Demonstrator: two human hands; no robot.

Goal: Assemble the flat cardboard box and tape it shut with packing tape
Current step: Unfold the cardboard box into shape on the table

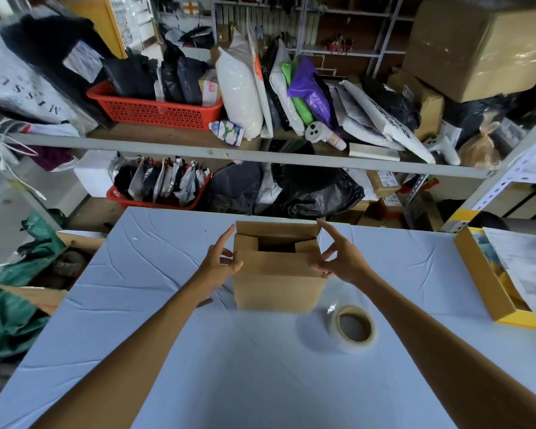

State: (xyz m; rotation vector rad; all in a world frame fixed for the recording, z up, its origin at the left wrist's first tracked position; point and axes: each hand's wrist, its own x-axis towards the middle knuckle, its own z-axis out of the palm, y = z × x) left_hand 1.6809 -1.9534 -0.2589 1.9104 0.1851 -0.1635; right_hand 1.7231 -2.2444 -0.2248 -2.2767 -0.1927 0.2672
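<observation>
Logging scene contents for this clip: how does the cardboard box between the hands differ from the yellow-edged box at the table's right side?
The cardboard box is plain brown; the yellow-edged box has bright yellow rims. The cardboard box stands tall with flaps partly folded and looks empty inside; the yellow-edged box is shallow, tray-like, and holds printed papers. The cardboard box sits mid-table; the yellow-edged box is cut off by the frame. Both are open-topped and rest on the table.

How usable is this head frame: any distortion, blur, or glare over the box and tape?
Head view: wide-angle bending curves the shelf rail and stretches the forearms; the cardboard box and tape roll are fairly sharp, both hands slightly soft; lighting is even with soft shadows, glare only on the wrapped carton at upper right.
</observation>
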